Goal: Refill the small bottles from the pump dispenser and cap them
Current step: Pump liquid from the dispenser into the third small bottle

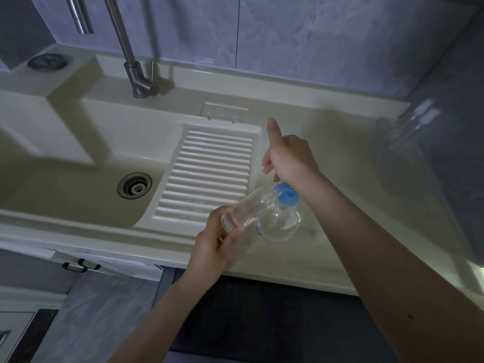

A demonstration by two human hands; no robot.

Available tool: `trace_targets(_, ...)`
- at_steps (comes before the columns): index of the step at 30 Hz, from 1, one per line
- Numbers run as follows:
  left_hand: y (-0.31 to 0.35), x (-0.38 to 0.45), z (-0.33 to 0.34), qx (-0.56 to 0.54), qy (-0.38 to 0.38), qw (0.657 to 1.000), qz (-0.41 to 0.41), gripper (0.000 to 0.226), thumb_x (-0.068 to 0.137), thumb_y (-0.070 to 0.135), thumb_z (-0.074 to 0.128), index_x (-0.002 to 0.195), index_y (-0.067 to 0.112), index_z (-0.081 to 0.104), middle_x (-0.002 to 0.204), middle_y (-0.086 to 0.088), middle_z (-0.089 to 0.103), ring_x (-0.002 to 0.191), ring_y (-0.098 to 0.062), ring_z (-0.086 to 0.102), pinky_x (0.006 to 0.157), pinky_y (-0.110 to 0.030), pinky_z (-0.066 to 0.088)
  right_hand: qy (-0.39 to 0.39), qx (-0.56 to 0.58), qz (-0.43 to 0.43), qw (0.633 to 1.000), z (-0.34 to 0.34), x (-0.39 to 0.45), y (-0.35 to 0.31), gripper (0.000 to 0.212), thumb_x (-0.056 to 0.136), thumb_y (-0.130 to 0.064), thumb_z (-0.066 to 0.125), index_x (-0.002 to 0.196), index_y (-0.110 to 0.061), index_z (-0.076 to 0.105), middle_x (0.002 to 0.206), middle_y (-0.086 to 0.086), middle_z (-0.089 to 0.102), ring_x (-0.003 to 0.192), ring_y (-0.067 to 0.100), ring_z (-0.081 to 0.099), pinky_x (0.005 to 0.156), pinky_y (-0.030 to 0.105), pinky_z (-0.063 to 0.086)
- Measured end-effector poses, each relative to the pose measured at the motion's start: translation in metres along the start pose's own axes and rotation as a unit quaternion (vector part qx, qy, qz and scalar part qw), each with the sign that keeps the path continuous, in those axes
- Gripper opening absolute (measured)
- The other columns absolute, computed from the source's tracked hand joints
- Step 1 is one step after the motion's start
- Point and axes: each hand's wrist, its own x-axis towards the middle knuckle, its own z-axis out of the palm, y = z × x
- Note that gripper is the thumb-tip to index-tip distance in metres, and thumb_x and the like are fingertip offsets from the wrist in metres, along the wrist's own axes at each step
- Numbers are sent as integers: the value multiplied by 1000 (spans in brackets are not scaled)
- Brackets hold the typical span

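One small bottle [242, 212], clear and seemingly empty, is gripped tilted in the left hand [217, 241], mouth at the pump dispenser [281, 216] nozzle. Right hand [288, 158] presses the blue pump head, forefinger extended. Dispenser holds clear liquid low down. Spare bottles [408, 127] stand well right; filling barely begun, capping outstanding.

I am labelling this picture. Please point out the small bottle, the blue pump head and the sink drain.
small bottle [245, 209]: head view, clear side wall.
blue pump head [287, 195]: head view, top face.
sink drain [134, 185]: head view, metal strainer.
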Motion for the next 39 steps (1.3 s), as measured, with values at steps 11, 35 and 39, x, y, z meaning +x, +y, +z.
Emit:
trace_targets(11, 3, 1, 2, 13, 8, 1000, 8, 29, 81, 51, 51, 109, 51, 45, 64, 5, 49, 55, -20, 43, 54, -37, 42, 64, -100, -59, 991, 3, 2, 2, 82, 97, -59, 13, 80, -3, 70, 81, 9, 72, 73, 24, 65, 69, 29, 47)
trace_targets(35, 6, -1, 2, 10, -1, 1000, 5, 27, 87, 40, 54, 112, 43, 44, 75, 14, 54, 57, -12, 47, 56, -27, 46, 54, -136, -70, 987, 4, 4, 4, 81, 97, -58, 12, 78, -6, 71, 79, 7, 73, 70, 22, 64, 60, 24, 39)
trace_targets(39, 1, -1, 1, 17, 6, 1000, -9, 31, 79, 54, 52, 109, 53, 44, 67, 4, 52, 56, -14, 46, 55, -39, 45, 72, -175, -81, 979, 11, 5, 6, 81, 97, -56, 11, 71, -7, 70, 72, 7, 70, 63, 23, 59, 57, 28, 37)
